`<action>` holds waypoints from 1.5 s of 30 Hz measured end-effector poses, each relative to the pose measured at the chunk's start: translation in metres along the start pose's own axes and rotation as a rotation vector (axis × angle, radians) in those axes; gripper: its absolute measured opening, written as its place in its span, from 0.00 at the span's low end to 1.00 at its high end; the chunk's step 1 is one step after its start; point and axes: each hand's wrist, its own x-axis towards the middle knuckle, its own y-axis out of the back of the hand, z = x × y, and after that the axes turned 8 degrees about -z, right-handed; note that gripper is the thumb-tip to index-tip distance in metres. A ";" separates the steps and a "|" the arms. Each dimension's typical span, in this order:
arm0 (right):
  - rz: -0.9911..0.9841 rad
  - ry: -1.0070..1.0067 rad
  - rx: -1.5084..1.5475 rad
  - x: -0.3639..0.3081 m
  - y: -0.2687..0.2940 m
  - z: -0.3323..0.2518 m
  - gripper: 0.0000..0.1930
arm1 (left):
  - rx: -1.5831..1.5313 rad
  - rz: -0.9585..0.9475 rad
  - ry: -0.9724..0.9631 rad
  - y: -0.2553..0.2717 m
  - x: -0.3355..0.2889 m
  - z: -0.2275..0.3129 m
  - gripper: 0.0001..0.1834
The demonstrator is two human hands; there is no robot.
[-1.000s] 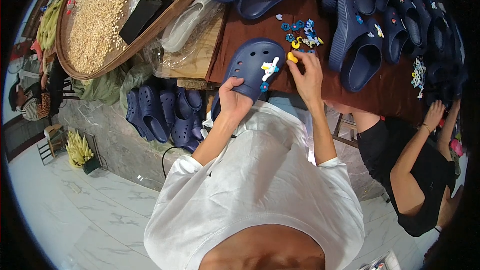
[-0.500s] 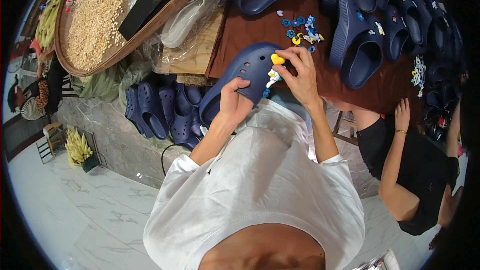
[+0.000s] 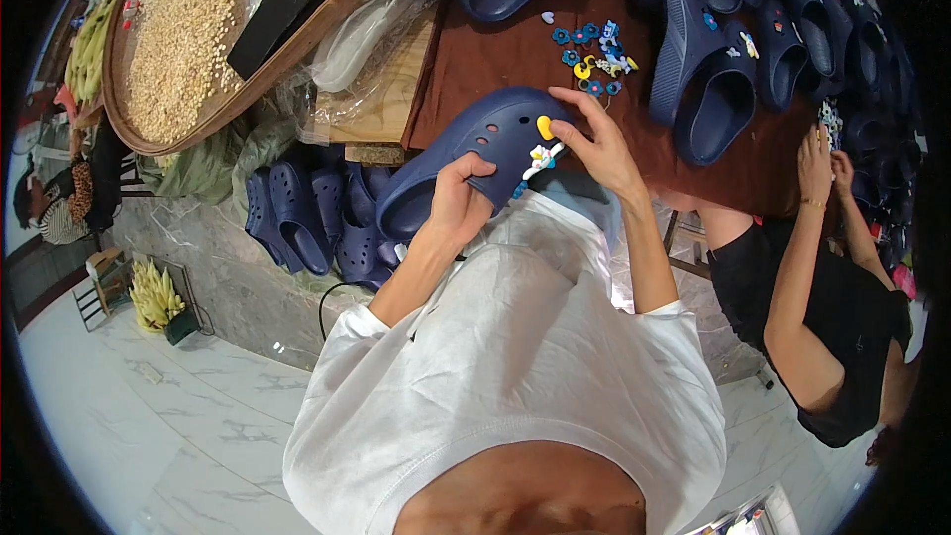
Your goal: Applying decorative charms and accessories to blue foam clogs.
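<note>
A navy clog (image 3: 446,144) with round holes in its upper is gripped at its side by my left hand (image 3: 462,200), thumb on top and fingers underneath. On the upper sit a yellow heart-shaped shoe charm (image 3: 544,128), a white figure charm (image 3: 540,160) and a blue charm (image 3: 520,190). My right hand (image 3: 606,151) is closed at the toe end. Its thumb presses against the heart charm, and its forefinger reaches over the toe's edge. The remaining right fingers are partly hidden. Loose charms (image 3: 594,59) lie on the brown cloth (image 3: 495,54) beyond the clog.
Navy clogs (image 3: 715,109) crowd the right of the table, some decorated. More clogs (image 3: 302,218) stand at the left below a wooden board (image 3: 381,104). A round tray (image 3: 119,124) holds pale grains and a black flat object. A co-worker's hands (image 3: 817,173) reach toward charms at the right.
My right hand has gone from pinching the heart charm to pressing it with the thumb. The clog has shifted slightly left. The co-worker's hand has moved up to the charms at the right.
</note>
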 end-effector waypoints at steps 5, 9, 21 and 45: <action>-0.048 0.069 -0.042 -0.005 -0.008 0.000 0.24 | 0.121 0.057 -0.034 0.007 -0.003 -0.005 0.21; -0.070 0.065 -0.164 -0.008 -0.009 -0.005 0.25 | 0.142 0.090 -0.020 0.012 -0.001 -0.004 0.20; -0.072 0.068 -0.080 -0.018 -0.006 0.002 0.25 | 0.095 -0.026 0.056 0.016 -0.006 0.007 0.24; -0.019 0.044 -0.040 -0.027 -0.027 0.001 0.26 | 0.198 0.000 0.030 0.005 -0.014 0.009 0.26</action>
